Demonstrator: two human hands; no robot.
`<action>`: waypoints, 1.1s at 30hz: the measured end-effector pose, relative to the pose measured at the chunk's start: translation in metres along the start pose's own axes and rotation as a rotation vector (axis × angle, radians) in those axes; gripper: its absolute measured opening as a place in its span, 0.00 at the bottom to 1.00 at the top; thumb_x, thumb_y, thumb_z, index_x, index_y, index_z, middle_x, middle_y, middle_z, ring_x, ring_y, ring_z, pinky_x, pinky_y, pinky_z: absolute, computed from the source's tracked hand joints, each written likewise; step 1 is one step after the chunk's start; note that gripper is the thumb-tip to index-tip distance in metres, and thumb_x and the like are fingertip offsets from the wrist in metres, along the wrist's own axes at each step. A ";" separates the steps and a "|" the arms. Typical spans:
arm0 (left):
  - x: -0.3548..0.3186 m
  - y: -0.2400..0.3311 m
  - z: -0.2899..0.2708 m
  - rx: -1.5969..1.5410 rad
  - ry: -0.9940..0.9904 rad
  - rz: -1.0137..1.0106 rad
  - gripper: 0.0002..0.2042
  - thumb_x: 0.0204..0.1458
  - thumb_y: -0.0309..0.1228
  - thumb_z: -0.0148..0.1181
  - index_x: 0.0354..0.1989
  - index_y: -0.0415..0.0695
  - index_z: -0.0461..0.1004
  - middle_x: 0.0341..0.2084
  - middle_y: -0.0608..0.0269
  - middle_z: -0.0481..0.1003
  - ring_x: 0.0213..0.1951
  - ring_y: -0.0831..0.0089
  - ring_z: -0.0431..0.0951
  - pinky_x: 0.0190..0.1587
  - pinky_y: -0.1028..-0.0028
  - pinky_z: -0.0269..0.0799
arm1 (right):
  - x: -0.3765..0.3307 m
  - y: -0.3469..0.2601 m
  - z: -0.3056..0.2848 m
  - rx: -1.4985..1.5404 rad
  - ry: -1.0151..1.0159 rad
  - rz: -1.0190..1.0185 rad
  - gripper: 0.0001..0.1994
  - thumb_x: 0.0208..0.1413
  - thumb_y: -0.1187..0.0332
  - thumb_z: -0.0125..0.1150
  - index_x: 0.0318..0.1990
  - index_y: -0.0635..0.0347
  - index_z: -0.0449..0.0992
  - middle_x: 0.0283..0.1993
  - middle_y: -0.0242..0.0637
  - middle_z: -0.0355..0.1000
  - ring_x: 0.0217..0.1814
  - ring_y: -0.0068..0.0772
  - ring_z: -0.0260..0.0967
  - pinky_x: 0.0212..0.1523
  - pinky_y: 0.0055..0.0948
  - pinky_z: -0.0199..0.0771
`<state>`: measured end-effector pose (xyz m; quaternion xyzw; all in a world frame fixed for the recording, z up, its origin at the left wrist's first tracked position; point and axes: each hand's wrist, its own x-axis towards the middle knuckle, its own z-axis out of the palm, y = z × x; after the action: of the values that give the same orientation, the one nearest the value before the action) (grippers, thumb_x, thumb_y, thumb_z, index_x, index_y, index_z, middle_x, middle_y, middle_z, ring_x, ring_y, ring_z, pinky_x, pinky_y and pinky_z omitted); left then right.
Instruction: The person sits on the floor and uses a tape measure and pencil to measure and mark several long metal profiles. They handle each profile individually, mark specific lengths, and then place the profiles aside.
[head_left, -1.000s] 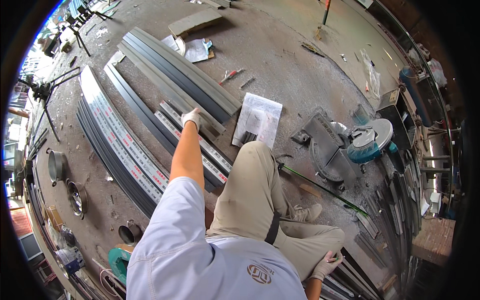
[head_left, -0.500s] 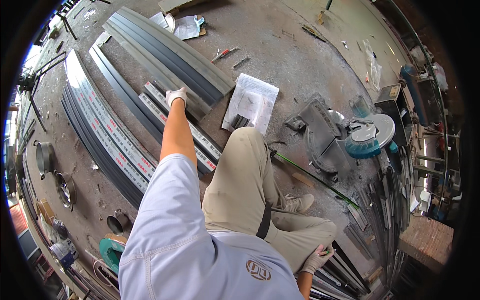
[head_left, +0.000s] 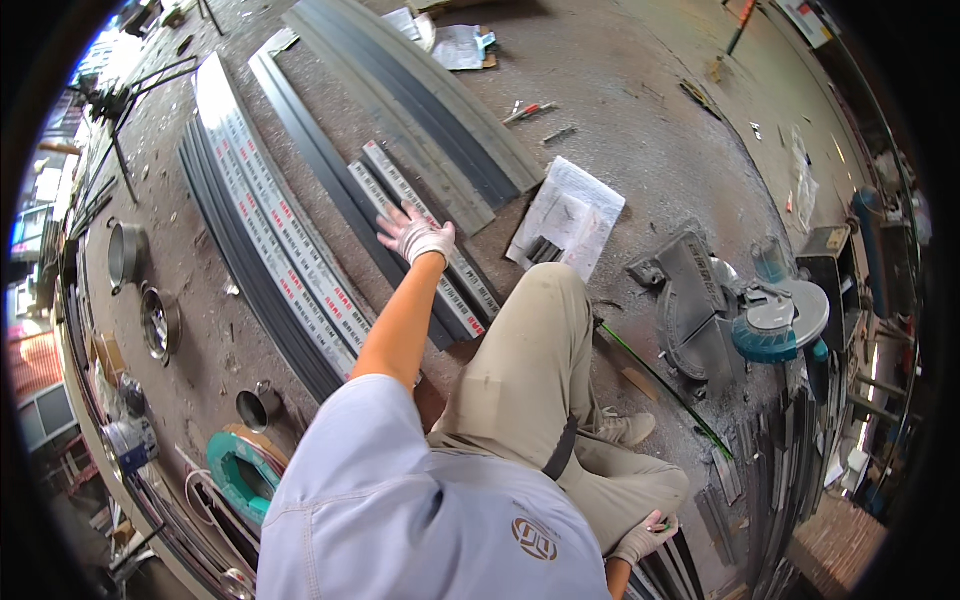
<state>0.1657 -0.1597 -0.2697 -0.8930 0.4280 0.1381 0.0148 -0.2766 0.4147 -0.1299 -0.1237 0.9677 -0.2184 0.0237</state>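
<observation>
Fingers spread, my left hand [head_left: 420, 238] lies over two short metal profiles [head_left: 462, 296] that carry white printed film. It wears a pale glove with bare fingertips, and its fingers rest on or just above the strips. A longer dark grey profile [head_left: 305, 130] runs beside them on the left. Low at the right, next to my knee, my gloved right hand [head_left: 640, 540] is closed around something small of which only a bit of green shows. Beyond the short profiles lie wide grey profiles [head_left: 420, 105].
Film-covered long profiles [head_left: 262, 205] lie to the left. Paper sheets [head_left: 590, 195] with short dark offcuts are ahead of my knee. A mitre saw [head_left: 775, 320] stands on the right, near a thin green rod [head_left: 665, 385]. Metal rings and a green roll [head_left: 235, 470] sit at left.
My left hand has gone from mostly closed fingers to spread ones and shifted nearer along the short profiles. The whole view has swung left. My right hand stays closed by the knee.
</observation>
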 end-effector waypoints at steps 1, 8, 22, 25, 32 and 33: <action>0.005 -0.009 0.005 -0.109 -0.095 -0.163 0.61 0.42 0.64 0.73 0.83 0.57 0.43 0.82 0.52 0.38 0.81 0.46 0.36 0.80 0.44 0.31 | 0.002 0.002 -0.001 -0.013 -0.025 0.011 0.21 0.67 0.70 0.64 0.64 0.58 0.67 0.61 0.49 0.73 0.62 0.48 0.71 0.64 0.40 0.69; 0.020 -0.041 0.035 -0.328 0.071 -0.355 0.51 0.57 0.64 0.57 0.81 0.46 0.46 0.81 0.47 0.41 0.81 0.48 0.40 0.80 0.46 0.35 | 0.004 0.004 0.001 0.005 0.015 0.004 0.23 0.66 0.68 0.66 0.65 0.57 0.68 0.61 0.51 0.74 0.60 0.50 0.73 0.61 0.43 0.71; 0.030 -0.137 0.030 -0.414 -0.261 -0.286 0.36 0.53 0.54 0.64 0.61 0.35 0.72 0.60 0.38 0.77 0.64 0.51 0.77 0.68 0.61 0.70 | 0.006 0.020 0.006 -0.006 0.022 -0.023 0.23 0.66 0.66 0.66 0.65 0.54 0.68 0.60 0.53 0.75 0.60 0.53 0.73 0.58 0.46 0.74; 0.037 -0.145 0.027 -0.553 -0.264 -0.312 0.41 0.46 0.47 0.68 0.64 0.29 0.66 0.60 0.33 0.75 0.64 0.46 0.76 0.68 0.61 0.69 | 0.007 0.023 0.005 -0.005 0.009 0.004 0.23 0.66 0.66 0.66 0.65 0.54 0.68 0.61 0.52 0.75 0.61 0.52 0.73 0.59 0.45 0.73; 0.037 -0.152 0.033 -0.632 -0.255 -0.406 0.55 0.46 0.47 0.70 0.77 0.30 0.47 0.70 0.34 0.65 0.72 0.47 0.67 0.74 0.60 0.61 | 0.000 0.018 0.008 0.046 0.050 -0.044 0.22 0.66 0.67 0.66 0.64 0.54 0.68 0.59 0.52 0.75 0.58 0.50 0.73 0.58 0.44 0.73; 0.036 -0.153 0.036 -0.649 -0.231 -0.449 0.56 0.46 0.47 0.70 0.78 0.31 0.45 0.71 0.34 0.63 0.73 0.47 0.66 0.74 0.58 0.60 | 0.000 0.013 0.008 0.038 0.050 -0.042 0.21 0.66 0.67 0.66 0.64 0.54 0.68 0.59 0.52 0.75 0.58 0.50 0.74 0.58 0.43 0.74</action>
<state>0.2959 -0.0854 -0.3282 -0.9012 0.1521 0.3587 -0.1899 -0.2789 0.4230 -0.1424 -0.1381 0.9608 -0.2404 -0.0029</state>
